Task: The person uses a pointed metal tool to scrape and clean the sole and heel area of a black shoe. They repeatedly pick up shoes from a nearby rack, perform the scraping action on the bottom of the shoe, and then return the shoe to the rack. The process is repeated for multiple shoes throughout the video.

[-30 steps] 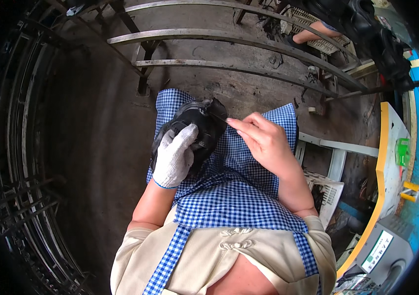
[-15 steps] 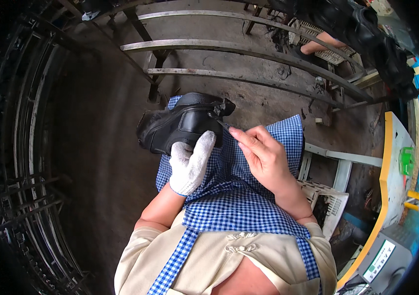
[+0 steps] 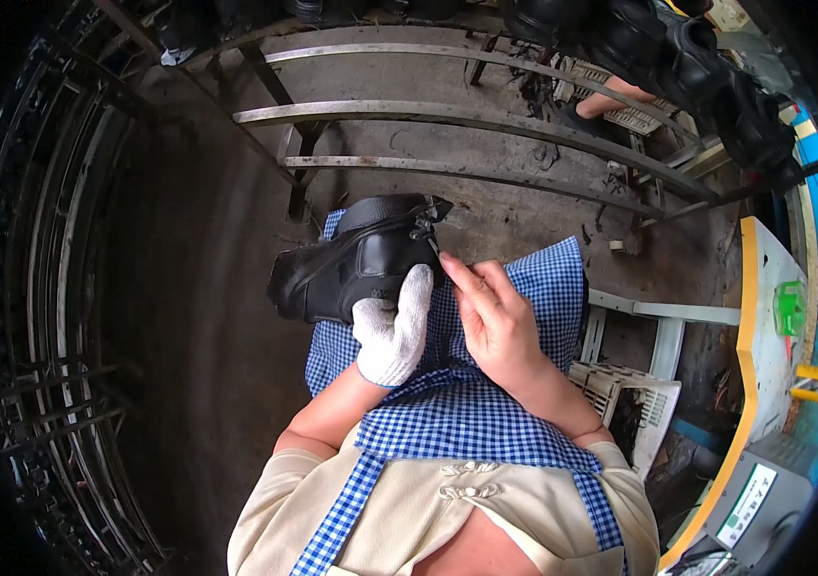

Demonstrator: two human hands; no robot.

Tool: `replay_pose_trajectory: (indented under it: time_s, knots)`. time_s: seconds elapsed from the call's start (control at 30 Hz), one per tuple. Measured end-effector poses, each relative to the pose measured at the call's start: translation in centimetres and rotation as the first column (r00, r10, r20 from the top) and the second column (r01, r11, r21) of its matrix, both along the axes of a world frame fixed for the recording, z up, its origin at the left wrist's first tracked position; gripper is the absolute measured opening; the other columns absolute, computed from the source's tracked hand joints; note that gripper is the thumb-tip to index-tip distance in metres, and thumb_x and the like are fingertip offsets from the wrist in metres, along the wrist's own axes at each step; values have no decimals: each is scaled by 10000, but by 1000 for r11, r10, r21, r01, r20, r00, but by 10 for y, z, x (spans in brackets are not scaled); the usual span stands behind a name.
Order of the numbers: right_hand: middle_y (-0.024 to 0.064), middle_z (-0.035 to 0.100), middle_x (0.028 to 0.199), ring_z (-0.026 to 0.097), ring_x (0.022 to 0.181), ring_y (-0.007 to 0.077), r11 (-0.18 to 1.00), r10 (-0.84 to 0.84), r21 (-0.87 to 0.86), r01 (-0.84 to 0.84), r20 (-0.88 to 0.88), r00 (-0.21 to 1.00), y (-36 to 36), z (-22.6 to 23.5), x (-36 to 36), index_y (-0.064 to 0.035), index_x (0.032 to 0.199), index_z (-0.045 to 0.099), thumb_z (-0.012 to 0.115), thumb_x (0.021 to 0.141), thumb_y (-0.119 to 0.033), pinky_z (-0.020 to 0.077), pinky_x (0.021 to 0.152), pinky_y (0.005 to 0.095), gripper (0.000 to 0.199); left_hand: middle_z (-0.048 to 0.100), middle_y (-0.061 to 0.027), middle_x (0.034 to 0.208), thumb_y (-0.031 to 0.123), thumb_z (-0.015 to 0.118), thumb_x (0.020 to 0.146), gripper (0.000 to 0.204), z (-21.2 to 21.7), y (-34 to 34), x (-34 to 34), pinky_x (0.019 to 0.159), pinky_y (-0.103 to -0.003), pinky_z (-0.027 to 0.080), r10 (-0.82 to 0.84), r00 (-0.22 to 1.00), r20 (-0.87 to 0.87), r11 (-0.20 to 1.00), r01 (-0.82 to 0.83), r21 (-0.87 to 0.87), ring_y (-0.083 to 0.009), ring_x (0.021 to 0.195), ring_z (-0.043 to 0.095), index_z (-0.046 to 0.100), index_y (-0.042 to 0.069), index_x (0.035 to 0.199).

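The black boot lies on its side over the person's lap, on the blue-and-white checked apron, toe pointing to the person's left. Its leather is smooth with a dull sheen; the toe is rounded, the collar padded and the sole thick.

The left hand, in a white knitted glove, grips the boot from below, fingers curled up against the upper near the collar. The right hand is bare and partly closed; its fingertips meet at the rear edge of the boot's collar. Whether they pinch a small item there cannot be determined.

Curved metal rails cross the grey concrete floor just beyond the boot. A row of black boots hangs along the upper right. A dark wire rack occupies the left side. A white plastic crate stands near the right elbow, beside a white frame. A yellow-edged bench carries a green object.

The far side of the boot is hidden. The lower right machine is cut off by the rim.
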State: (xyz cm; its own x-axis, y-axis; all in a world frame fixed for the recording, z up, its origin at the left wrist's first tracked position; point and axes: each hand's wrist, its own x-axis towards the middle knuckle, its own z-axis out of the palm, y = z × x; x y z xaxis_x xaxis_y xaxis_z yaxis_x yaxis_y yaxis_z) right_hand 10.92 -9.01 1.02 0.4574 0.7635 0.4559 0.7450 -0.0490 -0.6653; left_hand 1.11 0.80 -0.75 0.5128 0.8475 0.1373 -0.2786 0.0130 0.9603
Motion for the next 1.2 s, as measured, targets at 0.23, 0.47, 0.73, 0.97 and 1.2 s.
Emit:
replay_pose_trajectory:
  time_s: [0.23, 0.47, 0.73, 0.97, 1.2]
  knots:
    - [80, 538, 898, 611, 628, 196, 1000, 12, -7, -11, 73, 997, 0, 1, 0, -122, 1372, 565, 649, 876, -6, 537, 535, 319, 516, 669, -82, 1122, -41, 585, 943, 254, 2, -1, -1, 841, -251, 522, -10, 1000, 5, 1000, 11, -30, -137, 991, 649, 608, -8, 1194]
    - [80, 541, 889, 609, 625, 184, 999, 39, 0, -39, 28, 999, 0, 7, 2, -118, 1366, 572, 655, 883, -18, 537, 531, 309, 500, 667, -101, 1133, -45, 585, 939, 262, -3, 5, -2, 853, -265, 523, -34, 998, -57, 983, 43, 181, -156, 1011, 652, 598, -17, 1200]
    - [83, 546, 893, 611, 635, 189, 1000, 18, 20, -18, -15, 1000, 0, 6, -5, -107, 1359, 576, 644, 892, -11, 537, 545, 307, 481, 659, -102, 1141, -51, 596, 928, 304, -8, 6, -3, 861, -277, 523, -46, 995, -93, 971, 66, 229, -169, 1009, 654, 572, -13, 1229]
    - [89, 545, 896, 610, 644, 196, 1000, 21, 22, -19, -67, 998, -2, 4, -8, -95, 1352, 580, 641, 893, -4, 525, 551, 314, 472, 667, -101, 1112, -47, 598, 929, 284, -6, 2, -1, 839, -269, 529, 5, 993, -118, 974, 22, 225, -168, 986, 659, 583, -10, 1211]
    - [90, 540, 893, 604, 651, 194, 999, 28, 19, -27, -75, 997, -3, 5, -8, -87, 1348, 582, 633, 896, -2, 524, 553, 309, 463, 667, -100, 1104, -40, 574, 939, 231, -9, 1, 1, 855, -292, 517, 62, 990, -128, 945, -16, 327, -188, 981, 649, 626, 0, 1160]
